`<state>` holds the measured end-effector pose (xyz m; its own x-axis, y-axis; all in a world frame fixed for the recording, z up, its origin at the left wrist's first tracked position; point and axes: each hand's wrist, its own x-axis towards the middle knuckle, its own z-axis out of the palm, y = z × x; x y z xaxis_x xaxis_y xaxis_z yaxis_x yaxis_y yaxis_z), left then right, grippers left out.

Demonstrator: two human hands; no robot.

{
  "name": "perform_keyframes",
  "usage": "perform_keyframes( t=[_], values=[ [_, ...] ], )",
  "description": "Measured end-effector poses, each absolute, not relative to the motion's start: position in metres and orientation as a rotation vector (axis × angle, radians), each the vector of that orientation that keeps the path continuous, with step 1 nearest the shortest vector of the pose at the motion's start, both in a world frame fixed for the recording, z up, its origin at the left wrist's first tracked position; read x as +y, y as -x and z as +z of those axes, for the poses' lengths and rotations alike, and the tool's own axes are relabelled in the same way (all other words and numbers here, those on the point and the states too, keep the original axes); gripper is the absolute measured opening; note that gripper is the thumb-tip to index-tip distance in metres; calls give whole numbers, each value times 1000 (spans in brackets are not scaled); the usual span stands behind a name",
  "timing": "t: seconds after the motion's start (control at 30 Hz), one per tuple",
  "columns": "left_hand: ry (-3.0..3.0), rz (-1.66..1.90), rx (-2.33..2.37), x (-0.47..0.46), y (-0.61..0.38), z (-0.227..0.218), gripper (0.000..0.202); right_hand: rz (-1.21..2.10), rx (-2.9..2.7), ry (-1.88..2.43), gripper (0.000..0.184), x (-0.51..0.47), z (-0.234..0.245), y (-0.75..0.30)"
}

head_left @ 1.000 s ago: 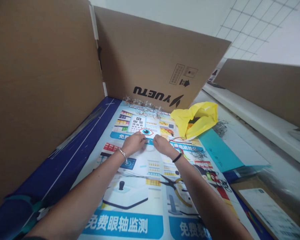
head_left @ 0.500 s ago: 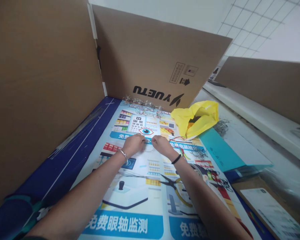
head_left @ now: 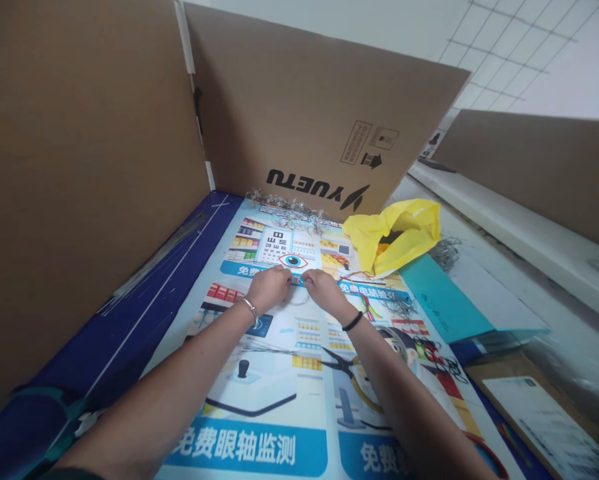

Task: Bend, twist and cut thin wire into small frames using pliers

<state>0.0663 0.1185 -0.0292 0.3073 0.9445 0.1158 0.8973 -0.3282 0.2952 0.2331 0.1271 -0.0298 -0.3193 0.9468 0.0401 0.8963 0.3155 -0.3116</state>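
Observation:
Both hands meet over the printed poster (head_left: 309,387), fingertips pinched close together. My left hand (head_left: 270,289), with a silver bracelet at its wrist, is closed on one side of a thin wire (head_left: 299,302). Opposite it, my right hand (head_left: 323,291), wearing a black band, pinches the other side. The wire hangs in a small pale loop below the fingers; its ends are too fine to make out. Near my right forearm lies an open pair of pliers (head_left: 350,368) with yellow handles, partly hidden by the arm. Several straight thin wires (head_left: 269,349) lie beside my left forearm.
A yellow bag (head_left: 404,233) stands open at the right, near a turquoise folder (head_left: 444,300). Tangled wire pieces (head_left: 289,203) line the foot of the cardboard wall (head_left: 299,100). More straight wires (head_left: 152,263) lie left. Black loops (head_left: 442,360) and a brown parcel (head_left: 539,407) sit right.
The hands stay almost in place, with the right fingers slightly shifted around the wire. The whole view has moved a little.

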Motion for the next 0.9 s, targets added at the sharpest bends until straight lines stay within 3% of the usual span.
perform_keyframes(
  t=[0.53,0.9],
  values=[
    [-2538,498,1646,117,-68,-31,24,366,-2209,1852,12,121,-21,-232],
    [-2465,472,1627,121,-65,-33,20,466,-2166,1899,17,133,-30,-238]
  ],
)
